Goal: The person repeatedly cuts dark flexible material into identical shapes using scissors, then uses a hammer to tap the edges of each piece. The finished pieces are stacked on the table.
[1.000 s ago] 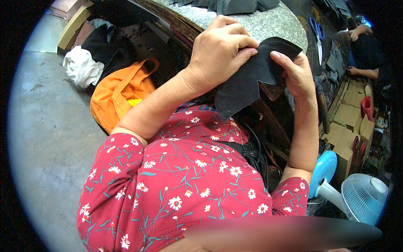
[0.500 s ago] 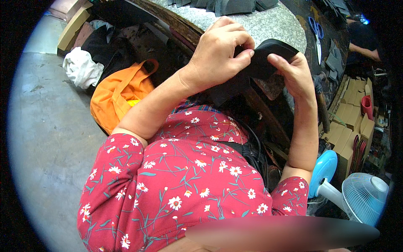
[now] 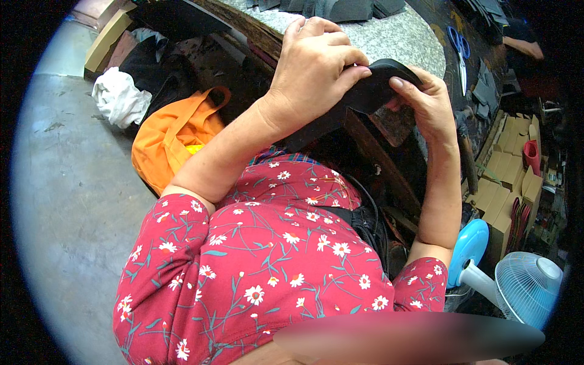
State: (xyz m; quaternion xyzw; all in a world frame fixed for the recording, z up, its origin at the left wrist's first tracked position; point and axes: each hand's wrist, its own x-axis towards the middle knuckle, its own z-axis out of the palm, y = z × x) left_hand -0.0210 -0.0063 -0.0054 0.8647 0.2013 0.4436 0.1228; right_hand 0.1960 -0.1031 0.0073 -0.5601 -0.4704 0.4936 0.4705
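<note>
A long, flat black shoe sole [image 3: 372,85] with a rounded upper end is held between my two hands. My left hand [image 3: 313,64] is closed on its left edge, with thumb and forefinger pinched together there. On the other side my right hand [image 3: 429,100] grips the rounded end, thumb on the near face and fingers behind. The sole slants down toward my lap, and its lower part passes behind my left wrist. Beyond my hands, several dark grey flat pieces [image 3: 344,9] lie on the speckled stone tabletop [image 3: 404,39].
Blue-handled scissors [image 3: 460,52] lie right of the stone top. Cardboard boxes [image 3: 502,182] and a blue fan [image 3: 528,283] stand at the right. An orange bag [image 3: 173,137] and white cloth [image 3: 120,97] are at the left. Another person's arm [image 3: 524,45] shows at the far right.
The sole and my right hand have shifted slightly left, and the sole has turned a little. My left fingers have lifted and spread somewhat. At the far right the other person's arm has moved up.
</note>
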